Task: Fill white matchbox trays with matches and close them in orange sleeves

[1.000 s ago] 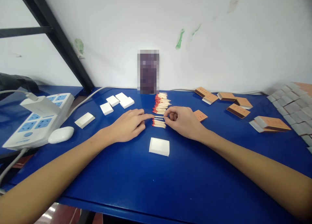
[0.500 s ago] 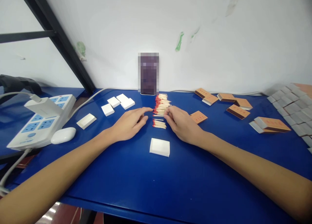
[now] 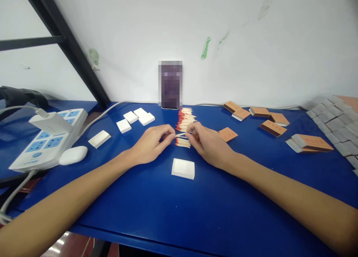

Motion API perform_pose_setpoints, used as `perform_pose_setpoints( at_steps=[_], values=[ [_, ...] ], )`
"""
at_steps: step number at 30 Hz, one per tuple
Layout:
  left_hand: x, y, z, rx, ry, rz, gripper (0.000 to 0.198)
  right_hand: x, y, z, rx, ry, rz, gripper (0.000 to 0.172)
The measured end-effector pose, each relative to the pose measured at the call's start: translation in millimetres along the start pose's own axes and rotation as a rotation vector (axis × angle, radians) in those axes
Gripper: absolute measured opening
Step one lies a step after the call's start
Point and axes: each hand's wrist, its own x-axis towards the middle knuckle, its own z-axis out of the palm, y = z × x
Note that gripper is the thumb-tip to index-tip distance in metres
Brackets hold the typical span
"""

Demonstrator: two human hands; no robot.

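Note:
My left hand (image 3: 151, 144) pinches the head ends of a couple of matchsticks (image 3: 181, 134), while my right hand (image 3: 207, 144) grips their other ends. The sticks lie level between my fingertips, their exact number too fine to tell. Just beyond is a larger heap of red-headed matches (image 3: 185, 117). A smaller group of matches (image 3: 183, 143) lies on the near side, heads to the left. Closer to me sits an open white matchbox tray (image 3: 183, 169). An orange matchbox sleeve (image 3: 228, 134) rests beside my right hand.
White trays (image 3: 141, 116) and another tray (image 3: 99, 139) lie left, near a power strip (image 3: 50, 137) and a white earphone case (image 3: 73, 155). Orange matchboxes (image 3: 273, 128) are scattered right, with stacked grey-white pieces (image 3: 337, 122) at the far right. A phone (image 3: 170, 85) leans on the wall.
My left hand's extended index finger has curled in to meet the thumb, closing on the match heads. My right hand has shifted slightly toward me and left.

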Motion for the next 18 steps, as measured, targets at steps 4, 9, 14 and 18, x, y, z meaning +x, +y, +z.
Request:
perform_pose_setpoints(
  at_steps=[4, 9, 14, 18],
  values=[
    [0.6, -0.8, 0.4, 0.038, 0.022, 0.033, 0.028, 1.3, 3.3, 0.2, 0.028, 0.030, -0.073, 0.013],
    [0.5, -2.9, 0.4, 0.098, 0.051, 0.095, 0.024, 1.7, 3.3, -3.8, 0.117, 0.022, -0.161, 0.018],
    [-0.8, -5.1, 1.8, 0.258, 0.081, 0.185, 0.025, 1.7, 2.9, -5.0, 0.163, 0.016, -0.135, 0.017],
    [-1.4, -5.7, 3.1, 0.332, 0.114, 0.227, 0.027, 1.6, 2.8, -4.3, 0.163, 0.025, -0.127, 0.014]
  ],
)
